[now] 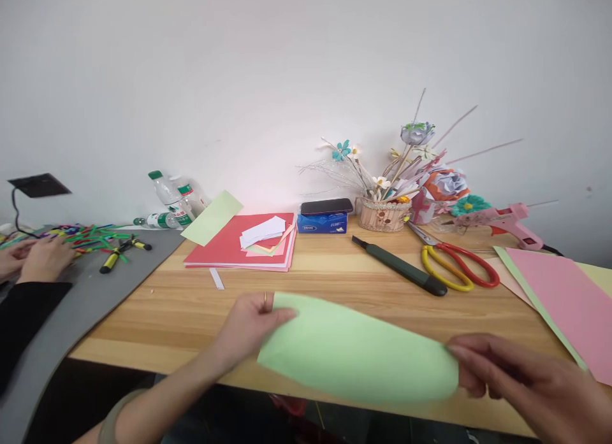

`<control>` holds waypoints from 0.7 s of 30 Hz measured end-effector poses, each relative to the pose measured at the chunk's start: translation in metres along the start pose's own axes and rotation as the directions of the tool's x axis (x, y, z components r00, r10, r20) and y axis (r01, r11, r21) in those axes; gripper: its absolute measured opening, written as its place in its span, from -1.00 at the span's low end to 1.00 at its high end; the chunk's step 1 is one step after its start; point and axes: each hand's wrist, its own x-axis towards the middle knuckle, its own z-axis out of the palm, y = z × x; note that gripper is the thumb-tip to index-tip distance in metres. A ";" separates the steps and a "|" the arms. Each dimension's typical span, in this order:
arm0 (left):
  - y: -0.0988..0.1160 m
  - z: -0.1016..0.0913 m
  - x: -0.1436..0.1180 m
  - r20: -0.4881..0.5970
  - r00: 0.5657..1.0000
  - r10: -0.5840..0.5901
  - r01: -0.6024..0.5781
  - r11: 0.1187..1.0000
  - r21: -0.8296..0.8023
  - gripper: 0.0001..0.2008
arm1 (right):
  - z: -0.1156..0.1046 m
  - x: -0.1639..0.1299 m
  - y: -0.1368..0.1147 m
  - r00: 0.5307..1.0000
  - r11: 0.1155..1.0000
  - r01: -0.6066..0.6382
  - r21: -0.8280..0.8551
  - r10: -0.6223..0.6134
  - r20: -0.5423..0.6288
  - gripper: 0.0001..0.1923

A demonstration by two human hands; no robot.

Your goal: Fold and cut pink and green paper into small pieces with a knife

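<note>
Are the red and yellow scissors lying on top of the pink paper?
No, the scissors lie on the bare wooden table, apart from the pink paper to their right.

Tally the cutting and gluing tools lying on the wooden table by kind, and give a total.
Scissors: 1, red and yellow handles
Utility knife: 1, dark green
Glue gun: 1, pink
Total: 3
All lie beyond the green paper held between the left hand and right hand.
</note>
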 end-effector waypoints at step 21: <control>0.017 0.007 0.126 -0.129 0.934 0.333 -0.196 0.780 0.594 -0.60 | 0.005 0.055 0.000 0.994 0.876 0.065 -0.478 -0.101 -0.050 -0.55</control>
